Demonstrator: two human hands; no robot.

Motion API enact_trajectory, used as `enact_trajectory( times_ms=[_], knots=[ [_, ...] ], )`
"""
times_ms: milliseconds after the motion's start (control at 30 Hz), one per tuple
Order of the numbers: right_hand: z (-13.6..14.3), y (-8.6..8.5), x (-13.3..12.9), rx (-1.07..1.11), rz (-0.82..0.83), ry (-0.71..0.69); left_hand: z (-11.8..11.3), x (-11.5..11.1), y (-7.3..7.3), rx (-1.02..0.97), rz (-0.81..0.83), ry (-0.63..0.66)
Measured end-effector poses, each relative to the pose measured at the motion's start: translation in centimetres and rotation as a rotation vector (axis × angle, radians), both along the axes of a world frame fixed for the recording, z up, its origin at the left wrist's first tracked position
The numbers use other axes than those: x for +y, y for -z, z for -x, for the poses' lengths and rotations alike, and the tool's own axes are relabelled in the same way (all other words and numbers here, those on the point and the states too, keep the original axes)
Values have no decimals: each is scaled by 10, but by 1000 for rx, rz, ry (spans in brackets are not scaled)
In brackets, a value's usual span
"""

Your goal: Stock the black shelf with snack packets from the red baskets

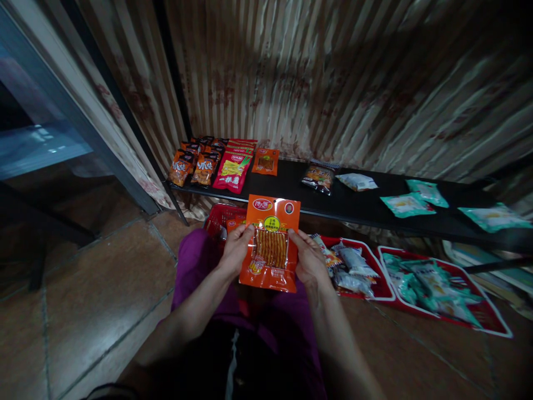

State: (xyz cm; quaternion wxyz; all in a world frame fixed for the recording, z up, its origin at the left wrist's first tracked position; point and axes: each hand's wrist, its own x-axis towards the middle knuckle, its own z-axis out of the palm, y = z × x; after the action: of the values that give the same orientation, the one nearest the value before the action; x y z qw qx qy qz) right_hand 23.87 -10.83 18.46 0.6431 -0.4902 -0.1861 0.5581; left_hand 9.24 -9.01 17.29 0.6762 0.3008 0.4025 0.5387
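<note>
Between my two hands is an orange snack packet (270,250) with a clear window showing brown strips. My left hand (236,245) pinches its left edge, thumb on the front. On the opposite edge my right hand (308,255) grips it the same way. The packet is held upright above my lap, front facing me. Behind it, a red basket (214,219) is partly hidden and has orange packaging inside. A similar orange packet (265,161) lies on the black shelf (287,180) beyond.
Along the shelf lie dark orange snack bags (205,166), red packets (234,166), a brown bag (320,176), a white packet (357,181) and green packets (407,205). Two red baskets with white rims (385,289) (495,322) hold more packets on the tiled floor. A striped curtain (291,72) hangs behind.
</note>
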Motion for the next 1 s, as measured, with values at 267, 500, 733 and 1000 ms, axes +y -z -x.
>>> enact_trajectory(
  times_ms=[267,500,733,1000],
  knots=[
    [-4,1,-2,3,-10,-52,0,3,0,35,10,-40],
    [-7,6,-9,-14,38,-105,0,3,-6,19,54,-95],
    [-7,2,-12,-16,25,-160,-1,5,-9,17,42,-95],
    [-7,-2,-17,-38,-16,-164,-4,2,-13,-49,51,-81]
  ],
)
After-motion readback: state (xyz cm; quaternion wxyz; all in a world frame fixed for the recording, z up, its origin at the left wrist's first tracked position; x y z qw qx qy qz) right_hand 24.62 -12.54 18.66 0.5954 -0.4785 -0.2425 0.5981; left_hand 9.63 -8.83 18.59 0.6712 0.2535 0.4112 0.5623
